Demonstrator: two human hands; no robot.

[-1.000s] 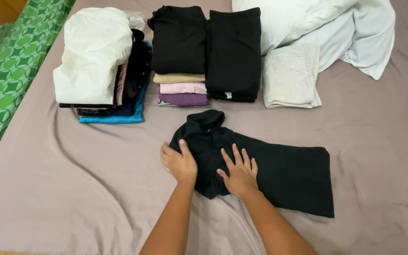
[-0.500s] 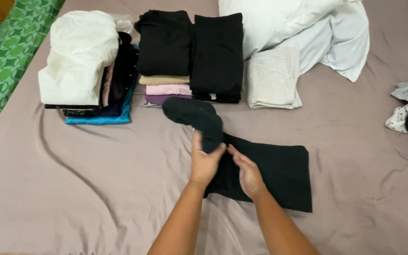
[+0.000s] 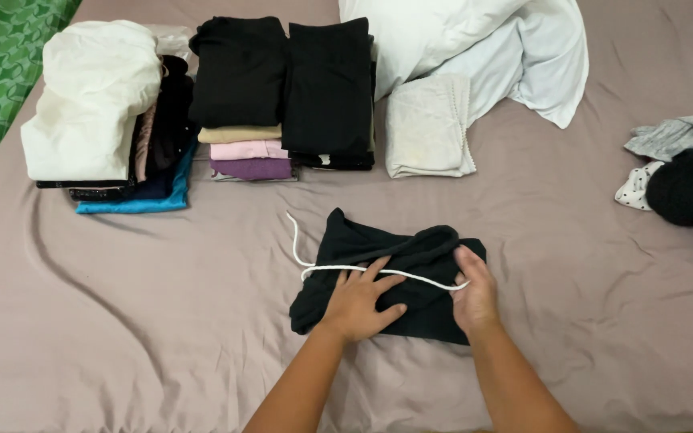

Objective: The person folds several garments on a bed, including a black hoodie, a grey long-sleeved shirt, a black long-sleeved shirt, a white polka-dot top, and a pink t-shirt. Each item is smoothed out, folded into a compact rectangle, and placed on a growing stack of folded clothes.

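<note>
Left hand (image 3: 358, 301) lies flat, fingers spread, palm pressing the middle of the black garment (image 3: 387, 277); grasping nothing, just pinning cloth. Right hand (image 3: 473, 293) sits at the garment's right edge, fingers curled over the fold, so I read a light grip on the cloth there. Both hands touch it and neither is clearly nearer. Garment is folded into a compact bundle at the near middle of the mauve bedsheet (image 3: 122, 337), long axis running left to right across my view. White drawstring (image 3: 346, 269) crosses its top and trails off toward upper left. Farther out, no real containers, only stacks: folded black pile (image 3: 282, 80) with beige, pink and purple layers beneath, cream pile (image 3: 90, 96) to the left, pale folded cloth (image 3: 428, 124) and white pillow (image 3: 459, 40) to the right, loose clothes (image 3: 683, 172) at far right.
</note>
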